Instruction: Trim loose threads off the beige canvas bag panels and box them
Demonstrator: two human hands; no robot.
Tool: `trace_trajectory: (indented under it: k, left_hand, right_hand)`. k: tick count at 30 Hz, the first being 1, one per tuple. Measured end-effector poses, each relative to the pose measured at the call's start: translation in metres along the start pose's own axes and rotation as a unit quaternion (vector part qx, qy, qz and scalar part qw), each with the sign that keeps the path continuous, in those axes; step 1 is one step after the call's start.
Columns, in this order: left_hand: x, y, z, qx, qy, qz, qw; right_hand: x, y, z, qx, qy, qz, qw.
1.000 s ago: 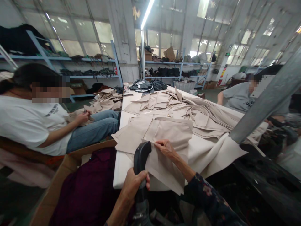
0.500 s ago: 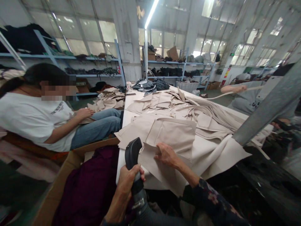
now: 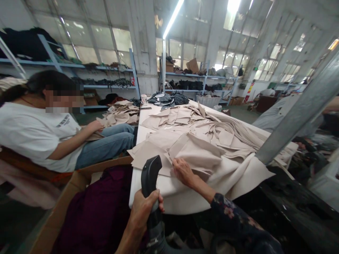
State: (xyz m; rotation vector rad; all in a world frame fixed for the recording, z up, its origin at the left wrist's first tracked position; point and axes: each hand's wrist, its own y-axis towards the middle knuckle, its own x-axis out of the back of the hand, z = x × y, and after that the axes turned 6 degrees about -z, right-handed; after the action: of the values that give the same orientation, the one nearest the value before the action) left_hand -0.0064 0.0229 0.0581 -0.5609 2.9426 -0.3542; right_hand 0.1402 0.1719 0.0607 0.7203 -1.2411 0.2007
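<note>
My left hand [image 3: 147, 211] is wrapped around the black curved handle of a vacuum hose [image 3: 151, 173], its nozzle pointing up beside the table's near left corner. My right hand [image 3: 184, 173] has its fingers closed on the near left edge of a beige fabric panel [image 3: 197, 150]. That panel is bent and partly raised off the pile. Beneath and around it lie more beige cut pieces [image 3: 150, 151]. The fingertips are partly hidden against the cloth. A large beige sheet [image 3: 249, 176] drapes over the table's near right edge.
A person in a white T-shirt [image 3: 34, 134] sits at the left, hands in lap. A cardboard box [image 3: 50, 215] with dark purple cloth [image 3: 97, 211] stands left of the white table [image 3: 141, 183]. A slanted grey metal post [image 3: 293, 120] rises at right. Dark bundles [image 3: 169, 98] lie on the far end.
The loose beige piece that hung from my right hand over the table edge is gone from there. My right hand now grips the panel above, which has bent upward. My left hand keeps the hose.
</note>
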Motion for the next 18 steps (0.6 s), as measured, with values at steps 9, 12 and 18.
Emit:
trace_trajectory:
  k: [9,12,18]
  left_hand:
    - [-0.018,0.001,0.003,0.016,0.027,0.017,0.999]
    - [-0.036,0.008,0.001,0.024,0.059,0.054,0.996]
    - [-0.063,0.045,0.0,0.066,0.038,0.063,0.995]
  right_hand:
    - [-0.021,-0.033,-0.014,-0.024,0.253,0.055,0.966]
    - [-0.02,-0.042,-0.022,-0.09,0.32,0.051,0.942]
    - [-0.033,-0.052,-0.023,-0.217,0.386,0.014,0.897]
